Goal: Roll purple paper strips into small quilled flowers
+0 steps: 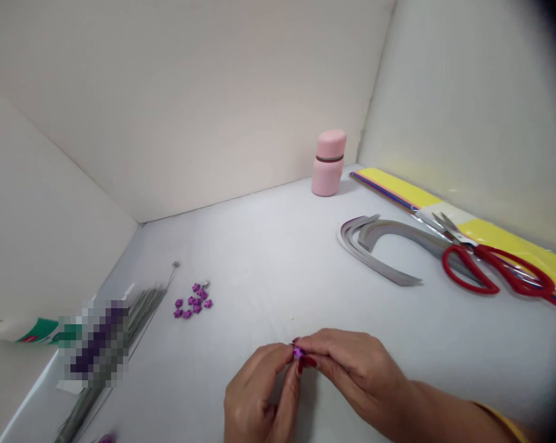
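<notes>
A tiny purple flower [297, 352] is pinched at the fingertips of both hands, partly hidden by them. My left hand [257, 394] holds it from the lower left, and my right hand [352, 375] holds it from the right, a yellow band at that wrist. Up and to the left of my hands, several similar purple flowers [192, 300] lie in a loose cluster on the white surface [259, 258]. Further left lies a bundle of thin grey-green wire stems [142, 314], partly covered by a pixelated patch [98, 341].
White walls [167, 92] rise at the back and sides. A pink flask [328, 163] stands at the back. On the right lie curved grey paper strips [379, 246], red-handled scissors [490, 271] and a yellow paper pack [504, 237]. A white tube with green markings [24, 330] lies at the left.
</notes>
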`<state>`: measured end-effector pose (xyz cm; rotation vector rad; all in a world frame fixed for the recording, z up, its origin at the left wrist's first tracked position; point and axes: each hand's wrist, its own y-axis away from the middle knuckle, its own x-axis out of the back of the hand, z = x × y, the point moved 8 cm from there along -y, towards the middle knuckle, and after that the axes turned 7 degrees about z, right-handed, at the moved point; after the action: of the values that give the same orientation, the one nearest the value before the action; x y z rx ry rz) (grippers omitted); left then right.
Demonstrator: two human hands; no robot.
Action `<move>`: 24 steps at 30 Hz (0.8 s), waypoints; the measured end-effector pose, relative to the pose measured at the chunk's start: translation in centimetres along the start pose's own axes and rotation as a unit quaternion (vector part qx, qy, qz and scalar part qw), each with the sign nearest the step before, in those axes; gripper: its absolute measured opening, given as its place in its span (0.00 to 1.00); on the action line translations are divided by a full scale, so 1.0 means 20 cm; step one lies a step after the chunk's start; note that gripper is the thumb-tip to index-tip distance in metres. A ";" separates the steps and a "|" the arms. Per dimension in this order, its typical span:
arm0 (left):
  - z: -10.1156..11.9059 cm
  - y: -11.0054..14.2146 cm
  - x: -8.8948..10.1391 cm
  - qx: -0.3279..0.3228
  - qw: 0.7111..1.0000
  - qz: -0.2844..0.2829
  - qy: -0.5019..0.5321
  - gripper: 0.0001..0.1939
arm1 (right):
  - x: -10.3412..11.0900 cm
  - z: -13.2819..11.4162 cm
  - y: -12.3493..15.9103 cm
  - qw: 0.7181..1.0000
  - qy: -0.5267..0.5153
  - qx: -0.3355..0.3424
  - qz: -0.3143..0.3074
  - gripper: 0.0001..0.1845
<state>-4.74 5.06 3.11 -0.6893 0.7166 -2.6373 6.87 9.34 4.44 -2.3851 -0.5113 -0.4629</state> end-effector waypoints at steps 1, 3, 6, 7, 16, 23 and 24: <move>0.01 0.00 0.00 -0.017 1.000 0.005 -0.006 0.12 | 0.00 0.00 0.00 1.000 0.002 0.003 0.002 0.11; 0.04 0.00 0.01 -0.052 0.998 0.015 -0.023 0.13 | 0.00 0.00 0.01 1.000 0.009 0.007 0.002 0.11; 0.06 0.00 0.02 -0.080 0.995 0.019 -0.052 0.14 | 0.00 0.00 0.01 0.999 0.024 0.014 -0.017 0.12; 0.06 0.00 0.02 -0.083 0.995 0.018 -0.058 0.14 | -0.01 -0.01 0.02 0.999 0.032 0.019 -0.026 0.12; 0.03 0.01 -0.01 -0.072 0.994 -0.015 -0.078 0.11 | -0.04 -0.04 0.04 0.988 0.122 0.089 -0.022 0.15; 0.04 0.00 -0.01 -0.062 0.996 -0.014 -0.063 0.12 | -0.03 0.07 0.01 0.995 -0.021 -0.100 -0.020 0.10; 0.04 0.00 0.00 -0.066 0.995 -0.007 -0.068 0.12 | -0.04 0.10 0.02 0.988 -0.049 -0.144 -0.029 0.09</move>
<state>-4.26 4.72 3.80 -0.9040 0.8547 -2.5429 6.75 10.17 2.44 -2.6869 -0.5932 -0.4740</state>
